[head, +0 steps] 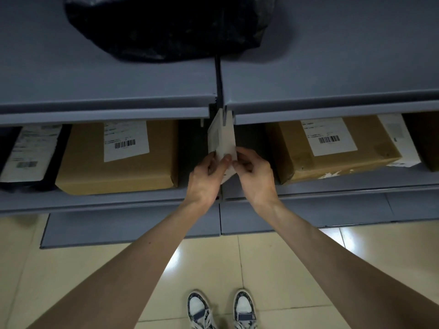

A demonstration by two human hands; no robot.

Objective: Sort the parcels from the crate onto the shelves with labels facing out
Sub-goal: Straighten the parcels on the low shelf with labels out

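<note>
A small white parcel (222, 136) stands on edge in the gap between two cardboard boxes on the middle shelf (118, 198). My left hand (204, 176) and my right hand (254, 174) both grip its near end. Its top reaches under the upper shelf's front lip. A brown box (118, 162) with a barcode label facing up lies to the left. Another brown box (337, 150) with a barcode label lies to the right.
A black plastic bag (171, 27) sits on the upper shelf (332, 67). At far left lies a black bagged parcel (26, 155) with a white label. A lower shelf (130, 229) juts out below. A tiled floor and my shoes (221, 309) are beneath.
</note>
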